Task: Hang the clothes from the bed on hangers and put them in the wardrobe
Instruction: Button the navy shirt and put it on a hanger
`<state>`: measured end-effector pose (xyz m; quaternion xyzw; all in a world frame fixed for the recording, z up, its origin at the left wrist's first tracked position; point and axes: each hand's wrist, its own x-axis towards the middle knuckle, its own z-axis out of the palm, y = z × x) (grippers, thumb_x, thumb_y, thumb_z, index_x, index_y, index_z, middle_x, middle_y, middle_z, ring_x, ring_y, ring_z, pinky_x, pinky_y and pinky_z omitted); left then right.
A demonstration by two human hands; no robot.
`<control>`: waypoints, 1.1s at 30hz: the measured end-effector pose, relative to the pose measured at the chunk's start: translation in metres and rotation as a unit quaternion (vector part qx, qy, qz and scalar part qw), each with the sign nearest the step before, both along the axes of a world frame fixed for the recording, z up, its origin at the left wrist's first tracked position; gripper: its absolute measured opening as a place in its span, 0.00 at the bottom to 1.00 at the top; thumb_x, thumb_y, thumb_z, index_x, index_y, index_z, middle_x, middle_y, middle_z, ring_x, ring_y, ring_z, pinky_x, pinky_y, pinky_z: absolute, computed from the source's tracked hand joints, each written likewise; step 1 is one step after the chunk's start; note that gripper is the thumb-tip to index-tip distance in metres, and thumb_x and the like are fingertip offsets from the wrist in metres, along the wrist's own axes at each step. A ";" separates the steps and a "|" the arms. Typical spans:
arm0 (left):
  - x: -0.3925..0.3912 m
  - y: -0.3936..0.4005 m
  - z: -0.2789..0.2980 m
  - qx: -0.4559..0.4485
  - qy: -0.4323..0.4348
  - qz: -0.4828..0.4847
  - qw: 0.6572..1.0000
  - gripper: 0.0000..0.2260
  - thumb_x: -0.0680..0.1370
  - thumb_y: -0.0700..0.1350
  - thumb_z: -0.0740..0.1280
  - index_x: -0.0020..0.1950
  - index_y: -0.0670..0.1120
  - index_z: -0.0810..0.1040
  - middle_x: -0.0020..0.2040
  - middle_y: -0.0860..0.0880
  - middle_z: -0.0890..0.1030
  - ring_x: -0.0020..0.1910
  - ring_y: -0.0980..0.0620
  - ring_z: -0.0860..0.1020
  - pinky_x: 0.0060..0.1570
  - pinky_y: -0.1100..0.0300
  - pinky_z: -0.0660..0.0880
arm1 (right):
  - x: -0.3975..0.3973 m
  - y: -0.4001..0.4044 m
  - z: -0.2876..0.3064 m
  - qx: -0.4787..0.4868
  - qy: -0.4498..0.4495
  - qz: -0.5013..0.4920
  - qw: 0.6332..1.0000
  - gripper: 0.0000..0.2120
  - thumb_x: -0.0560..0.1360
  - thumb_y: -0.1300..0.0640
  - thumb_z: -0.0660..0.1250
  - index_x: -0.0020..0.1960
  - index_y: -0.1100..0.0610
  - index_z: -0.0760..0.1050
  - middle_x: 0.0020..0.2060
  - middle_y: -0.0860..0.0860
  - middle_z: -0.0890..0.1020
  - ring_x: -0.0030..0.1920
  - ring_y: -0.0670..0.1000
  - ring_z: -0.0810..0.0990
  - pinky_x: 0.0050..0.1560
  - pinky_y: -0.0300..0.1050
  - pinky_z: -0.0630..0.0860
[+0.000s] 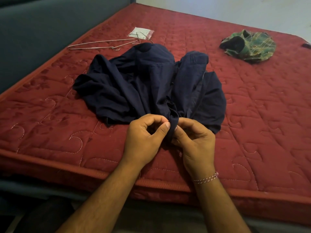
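Both hands, left [144, 132] and right [193, 137], pinch one bunched edge of the shirt [148, 81]; best spread it flat, then bring the hangers [101, 44] lying beyond it

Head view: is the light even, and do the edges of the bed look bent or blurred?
Head view: dim, soft light without glare; the wide lens bows the red mattress edges; the navy garment loses fold detail in its darkness; both hands, left hand and right hand, are fairly sharp; the green garment and wire hangers look softer.
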<state>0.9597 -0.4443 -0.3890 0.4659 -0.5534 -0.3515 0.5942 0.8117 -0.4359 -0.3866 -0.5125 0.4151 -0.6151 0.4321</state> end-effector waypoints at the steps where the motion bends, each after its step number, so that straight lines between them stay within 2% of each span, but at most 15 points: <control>1: 0.000 0.000 0.000 0.006 0.002 -0.005 1.000 0.03 0.78 0.40 0.74 0.48 0.47 0.86 0.46 0.51 0.86 0.48 0.48 0.85 0.50 0.49 0.83 | 0.000 0.000 0.000 -0.009 0.013 -0.008 1.000 0.07 0.77 0.68 0.72 0.55 0.65 0.83 0.48 0.61 0.86 0.49 0.65 0.86 0.47 0.59 0.85; 4: 0.001 -0.001 -0.001 0.021 -0.002 -0.015 1.000 0.03 0.78 0.39 0.74 0.48 0.47 0.87 0.46 0.51 0.86 0.48 0.50 0.85 0.50 0.50 0.83 | 0.001 -0.002 -0.004 -0.042 0.076 -0.039 0.995 0.06 0.77 0.66 0.74 0.53 0.62 0.84 0.46 0.60 0.85 0.46 0.64 0.85 0.47 0.63 0.83; 6: 0.002 -0.002 -0.003 0.023 -0.007 -0.010 1.000 0.03 0.79 0.41 0.73 0.48 0.46 0.87 0.46 0.52 0.87 0.48 0.51 0.85 0.50 0.52 0.83 | 0.002 -0.002 -0.005 -0.064 0.120 -0.061 0.989 0.06 0.76 0.62 0.75 0.53 0.58 0.85 0.46 0.55 0.85 0.46 0.60 0.85 0.46 0.65 0.82; 8: 0.002 -0.001 -0.002 0.020 -0.005 -0.007 1.000 0.07 0.79 0.46 0.71 0.49 0.45 0.87 0.46 0.52 0.87 0.48 0.51 0.85 0.50 0.53 0.82 | 0.005 0.000 -0.003 -0.091 0.178 -0.098 0.975 0.06 0.75 0.61 0.75 0.51 0.55 0.85 0.45 0.49 0.85 0.43 0.53 0.84 0.42 0.58 0.82; 10: 0.001 -0.001 0.000 0.021 -0.007 -0.019 1.000 0.11 0.79 0.52 0.70 0.48 0.46 0.87 0.45 0.51 0.87 0.47 0.50 0.85 0.49 0.53 0.82 | 0.009 0.003 -0.001 -0.128 0.258 -0.137 0.948 0.05 0.75 0.61 0.76 0.50 0.54 0.84 0.43 0.46 0.83 0.40 0.49 0.82 0.40 0.46 0.80; 12: -0.001 -0.001 0.001 0.024 -0.032 -0.027 0.999 0.09 0.79 0.51 0.72 0.47 0.47 0.87 0.44 0.52 0.87 0.46 0.50 0.85 0.49 0.53 0.82 | 0.013 0.006 0.000 -0.157 0.323 -0.175 0.917 0.05 0.75 0.62 0.76 0.49 0.56 0.84 0.41 0.45 0.82 0.40 0.45 0.80 0.41 0.35 0.76; 13: -0.001 -0.001 0.001 0.027 -0.040 -0.029 0.998 0.07 0.79 0.49 0.73 0.47 0.47 0.87 0.44 0.52 0.87 0.46 0.51 0.86 0.49 0.53 0.82 | 0.015 0.008 -0.001 -0.163 0.341 -0.192 0.906 0.05 0.74 0.62 0.76 0.49 0.56 0.84 0.41 0.46 0.81 0.40 0.44 0.80 0.42 0.33 0.75; 15: 0.000 -0.003 0.001 0.036 -0.033 -0.036 0.998 0.05 0.80 0.44 0.73 0.46 0.46 0.87 0.43 0.52 0.87 0.45 0.53 0.86 0.49 0.55 0.82 | 0.018 0.009 -0.002 -0.164 0.348 -0.213 0.898 0.06 0.73 0.63 0.77 0.49 0.56 0.84 0.42 0.46 0.82 0.40 0.44 0.80 0.43 0.32 0.75; 19: 0.002 -0.006 0.002 0.068 -0.011 -0.043 0.997 0.08 0.79 0.38 0.72 0.44 0.49 0.87 0.42 0.53 0.87 0.45 0.56 0.85 0.49 0.61 0.80 | 0.016 0.008 -0.001 -0.148 0.322 -0.223 0.908 0.08 0.71 0.63 0.78 0.49 0.56 0.84 0.42 0.46 0.83 0.40 0.41 0.81 0.42 0.28 0.74; 25: 0.001 -0.005 0.002 0.047 -0.058 -0.031 0.997 0.09 0.80 0.39 0.72 0.43 0.51 0.85 0.41 0.56 0.86 0.43 0.59 0.84 0.45 0.67 0.78 | 0.016 0.010 0.001 -0.127 0.311 -0.218 0.916 0.04 0.72 0.61 0.76 0.45 0.55 0.83 0.40 0.44 0.83 0.39 0.44 0.82 0.40 0.41 0.80; 28: 0.000 -0.003 0.001 0.035 -0.090 -0.032 0.995 0.07 0.81 0.41 0.71 0.44 0.49 0.85 0.41 0.55 0.85 0.42 0.57 0.84 0.45 0.62 0.80 | 0.015 0.009 0.000 -0.125 0.318 -0.213 0.915 0.02 0.72 0.60 0.73 0.43 0.55 0.81 0.38 0.44 0.82 0.39 0.45 0.82 0.40 0.44 0.80; 31: 0.002 -0.006 0.000 0.033 -0.084 -0.062 0.994 0.08 0.80 0.45 0.69 0.43 0.48 0.84 0.39 0.53 0.84 0.40 0.55 0.82 0.44 0.55 0.80 | 0.013 0.009 0.001 -0.152 0.300 -0.211 0.918 0.03 0.71 0.63 0.74 0.43 0.57 0.82 0.38 0.45 0.83 0.38 0.45 0.82 0.39 0.44 0.80; 33: 0.004 -0.008 0.001 0.045 -0.047 -0.105 0.992 0.09 0.80 0.44 0.67 0.42 0.46 0.83 0.37 0.54 0.82 0.38 0.55 0.79 0.42 0.57 0.78 | 0.011 0.011 0.001 -0.190 0.296 -0.190 0.917 0.04 0.71 0.66 0.74 0.43 0.59 0.82 0.39 0.46 0.83 0.39 0.46 0.82 0.40 0.43 0.79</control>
